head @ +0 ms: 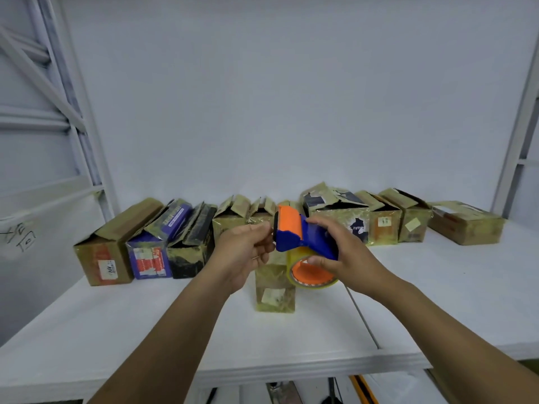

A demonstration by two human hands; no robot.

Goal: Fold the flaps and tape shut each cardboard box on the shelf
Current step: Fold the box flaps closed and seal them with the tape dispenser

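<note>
One dispenser (291, 231), left hand (245, 253), right hand (342, 252)

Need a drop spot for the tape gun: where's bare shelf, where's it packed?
Bare shelf front left, between the forward box and the brown end box; also front right, before the far-right box. Back row is packed side by side.

A plain white wall (277, 97) fills the background. At the left stands a white metal frame (58, 83) with diagonal braces. Below it is a white panel (43, 272) bearing dark handwritten marks (22, 236). A grey upright (516, 126) rises at the right. At the bottom edge, a yellow-orange bar (364, 389) and a black cable (332, 389) show.
</note>
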